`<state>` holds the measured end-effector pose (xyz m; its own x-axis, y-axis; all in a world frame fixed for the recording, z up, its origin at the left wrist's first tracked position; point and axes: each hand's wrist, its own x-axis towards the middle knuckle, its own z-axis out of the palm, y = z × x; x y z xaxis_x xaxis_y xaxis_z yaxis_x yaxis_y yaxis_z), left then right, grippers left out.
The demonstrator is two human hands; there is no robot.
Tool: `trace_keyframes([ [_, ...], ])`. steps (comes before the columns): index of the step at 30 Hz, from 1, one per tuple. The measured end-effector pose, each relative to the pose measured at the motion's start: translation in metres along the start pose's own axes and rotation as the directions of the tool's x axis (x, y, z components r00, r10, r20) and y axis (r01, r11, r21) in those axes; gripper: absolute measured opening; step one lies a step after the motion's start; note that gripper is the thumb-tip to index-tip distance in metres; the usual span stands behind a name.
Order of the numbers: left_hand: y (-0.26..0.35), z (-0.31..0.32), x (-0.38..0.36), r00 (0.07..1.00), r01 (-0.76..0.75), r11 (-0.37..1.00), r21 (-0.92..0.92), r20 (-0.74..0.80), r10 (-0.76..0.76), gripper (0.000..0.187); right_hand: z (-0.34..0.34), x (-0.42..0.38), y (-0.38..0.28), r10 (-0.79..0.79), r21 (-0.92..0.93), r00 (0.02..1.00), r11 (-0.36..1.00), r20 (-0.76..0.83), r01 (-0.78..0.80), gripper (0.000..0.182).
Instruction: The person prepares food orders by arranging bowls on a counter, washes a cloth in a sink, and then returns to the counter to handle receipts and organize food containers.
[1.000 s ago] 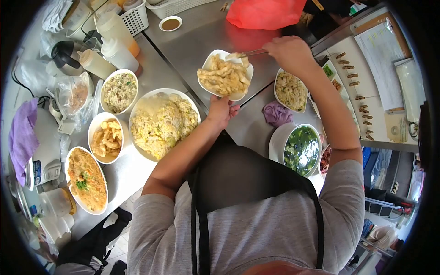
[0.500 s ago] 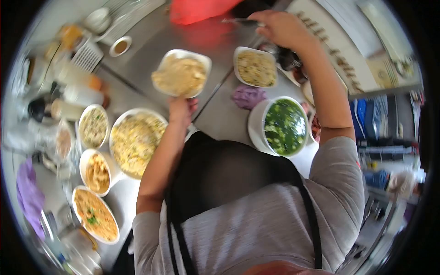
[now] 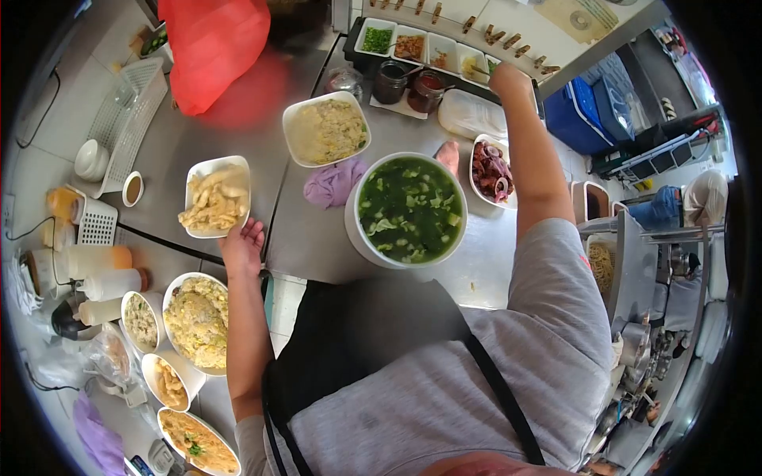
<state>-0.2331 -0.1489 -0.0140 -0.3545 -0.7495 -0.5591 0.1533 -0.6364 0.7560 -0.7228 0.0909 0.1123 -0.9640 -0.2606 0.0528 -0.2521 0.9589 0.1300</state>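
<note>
Steel worktop [image 3: 309,238] beneath, steady the fried-food dish [image 3: 205,167] with the unclenched left hand [image 3: 243,249]; the right hand [image 3: 509,80], near the condiment containers [image 3: 442,52], has indeterminable grip.

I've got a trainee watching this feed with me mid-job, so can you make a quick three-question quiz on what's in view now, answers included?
1. True or false: the left hand is at the edge of the dish of fried strips.
2. What lies crumpled beside the bowl of green soup?
A) a blue glove
B) a purple cloth
C) a green sponge
3. Put these in order, left to right in the picture: bowl of green soup; dish of meat with onion rings; dish of fried strips.

Key: 1 true; 2 B; 3 fried strips, green soup, meat with onion rings.
</note>
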Motion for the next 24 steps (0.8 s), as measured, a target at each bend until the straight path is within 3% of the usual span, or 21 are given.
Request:
trace_keyframes([
  [6, 0.000, -0.005, -0.004, 0.998, 0.029, 0.995, 0.101, -0.062, -0.023, 0.022, -0.004, -0.011, 0.025, 0.130, 0.150, 0.991, 0.980, 0.021, -0.132, 0.030],
  [10, 0.000, -0.009, -0.011, 0.999, 0.043, 0.988, 0.150, -0.019, -0.040, 0.022, 0.026, -0.007, 0.039, 0.149, 0.031, 0.979, 0.987, 0.142, -0.155, 0.030],
  [14, 0.001, -0.004, -0.029, 1.000, 0.017, 0.987, 0.159, -0.002, -0.017, 0.024, 0.007, -0.032, 0.026, -0.134, -0.004, 0.988, 0.991, -0.077, 0.134, 0.027],
  [15, 0.000, -0.001, -0.032, 1.000, 0.008, 0.988, 0.154, -0.008, -0.007, 0.024, 0.002, -0.052, 0.012, -0.224, 0.057, 0.974, 0.973, -0.020, 0.225, 0.032],
  [16, -0.002, -0.001, -0.031, 1.000, 0.009, 0.989, 0.147, 0.005, -0.010, 0.024, 0.007, -0.069, -0.003, -0.375, -0.006, 0.918, 0.926, 0.126, 0.379, 0.034],
  [17, -0.006, -0.004, -0.026, 1.000, 0.008, 0.991, 0.137, 0.012, -0.009, 0.023, 0.011, -0.087, -0.020, -0.505, -0.046, 0.818, 0.843, 0.274, 0.536, 0.037],
  [18, -0.006, -0.007, -0.023, 1.000, 0.003, 0.992, 0.124, 0.011, -0.004, 0.022, 0.006, -0.113, -0.035, -0.460, 0.018, 0.794, 0.869, 0.397, 0.495, 0.037],
  [19, -0.004, -0.007, -0.023, 1.000, 0.006, 0.993, 0.115, 0.006, -0.007, 0.024, 0.021, -0.123, -0.044, -0.489, 0.049, 0.778, 0.857, 0.394, 0.514, 0.036],
  [21, -0.001, -0.007, -0.021, 0.999, 0.035, 0.992, 0.121, -0.042, -0.030, 0.027, 0.034, -0.129, -0.059, -0.434, -0.029, 0.600, 0.795, 0.672, 0.606, 0.032],
  [23, 0.009, -0.007, -0.019, 0.996, 0.066, 0.974, 0.217, -0.072, -0.051, 0.027, 0.109, -0.113, -0.045, -0.548, 0.188, 0.793, 0.836, 0.266, 0.515, 0.025],
  [24, 0.017, -0.005, -0.020, 0.997, 0.071, 0.951, 0.299, -0.058, -0.056, 0.027, 0.108, -0.114, -0.042, -0.655, 0.123, 0.741, 0.756, 0.149, 0.643, 0.022],
])
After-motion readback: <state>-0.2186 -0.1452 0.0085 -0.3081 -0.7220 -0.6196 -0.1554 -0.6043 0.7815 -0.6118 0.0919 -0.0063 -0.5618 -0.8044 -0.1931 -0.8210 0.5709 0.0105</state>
